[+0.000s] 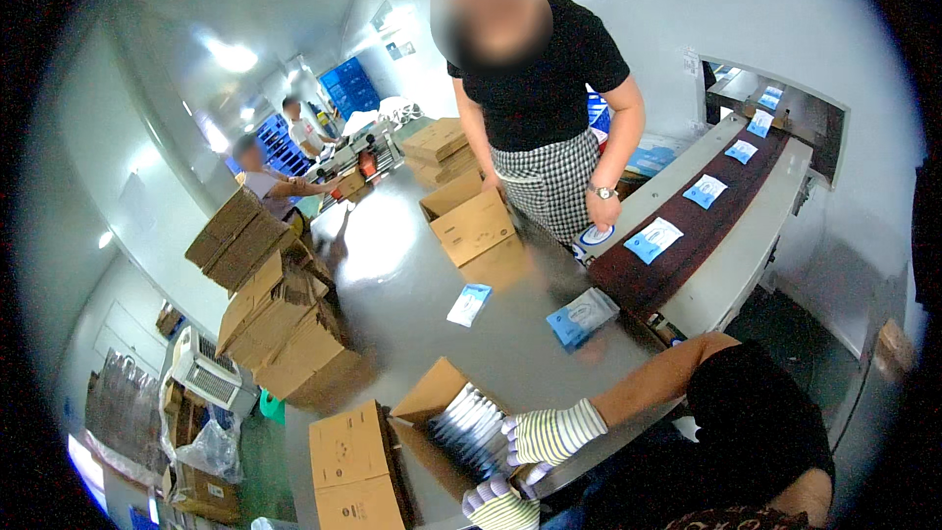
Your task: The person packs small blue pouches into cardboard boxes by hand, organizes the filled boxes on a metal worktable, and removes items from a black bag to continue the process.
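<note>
Both my hands wear white gloves with yellow-green stripes and pale purple fingertips. My right hand [557, 433] reaches in from the right and curls over the near right rim of an open cardboard box [428, 395]. Just below it, my left hand [502, 507] grips the same box at its near edge, its fingers bent over the cardboard. A tight row of white and blue packets [469, 429] fills the box. Beyond it, a small stack of blue and grey packets [583, 319] and a single blue and white packet [470, 304] lie on the metal table [412, 324].
A closed carton [359, 466] stands left of my box, with flattened cartons [285, 324] piled beyond. Across the table, a person [540, 69] in a checked apron touches another open carton [475, 229]. At right, a conveyor belt [677, 265] carries several packets. Other people work farther back.
</note>
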### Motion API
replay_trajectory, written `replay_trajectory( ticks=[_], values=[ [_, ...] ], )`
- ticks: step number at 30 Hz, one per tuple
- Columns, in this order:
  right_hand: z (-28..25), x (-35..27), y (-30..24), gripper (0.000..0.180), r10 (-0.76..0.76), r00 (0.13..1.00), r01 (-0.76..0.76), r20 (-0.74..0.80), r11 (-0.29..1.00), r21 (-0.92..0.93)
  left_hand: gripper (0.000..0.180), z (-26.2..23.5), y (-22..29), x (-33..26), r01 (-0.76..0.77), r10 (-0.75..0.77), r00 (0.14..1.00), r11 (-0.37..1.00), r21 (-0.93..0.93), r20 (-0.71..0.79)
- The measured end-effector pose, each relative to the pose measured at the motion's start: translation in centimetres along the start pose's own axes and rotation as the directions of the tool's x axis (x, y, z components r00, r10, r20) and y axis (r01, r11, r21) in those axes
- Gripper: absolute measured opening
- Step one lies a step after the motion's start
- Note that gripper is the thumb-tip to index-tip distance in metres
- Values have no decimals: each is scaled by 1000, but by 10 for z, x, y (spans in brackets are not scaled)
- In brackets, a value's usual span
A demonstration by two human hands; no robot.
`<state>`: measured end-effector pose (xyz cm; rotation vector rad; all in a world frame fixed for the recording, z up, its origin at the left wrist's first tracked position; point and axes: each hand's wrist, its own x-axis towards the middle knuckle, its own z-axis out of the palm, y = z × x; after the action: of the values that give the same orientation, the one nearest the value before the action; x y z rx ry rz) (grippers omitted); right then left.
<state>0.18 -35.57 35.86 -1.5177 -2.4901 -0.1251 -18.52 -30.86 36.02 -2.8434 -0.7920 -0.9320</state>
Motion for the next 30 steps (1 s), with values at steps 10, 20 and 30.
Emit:
replay_trajectory(
  ticks=[10, 20, 30],
  values=[
    [8, 6, 6, 39, -23, 987, 21, -157, 1000, -10, 34, 23, -19, -5, -26, 27, 998, 1000, 14, -50],
    [16, 12, 3, 36, -46, 974, 45, -221, 999, -8, 33, 8, -18, 1, -35, 41, 992, 998, 51, -116],
    [6, 5, 6, 37, -128, 929, 123, -347, 992, -35, 35, -5, -13, 13, -49, 47, 998, 998, -36, -43]
  ],
)
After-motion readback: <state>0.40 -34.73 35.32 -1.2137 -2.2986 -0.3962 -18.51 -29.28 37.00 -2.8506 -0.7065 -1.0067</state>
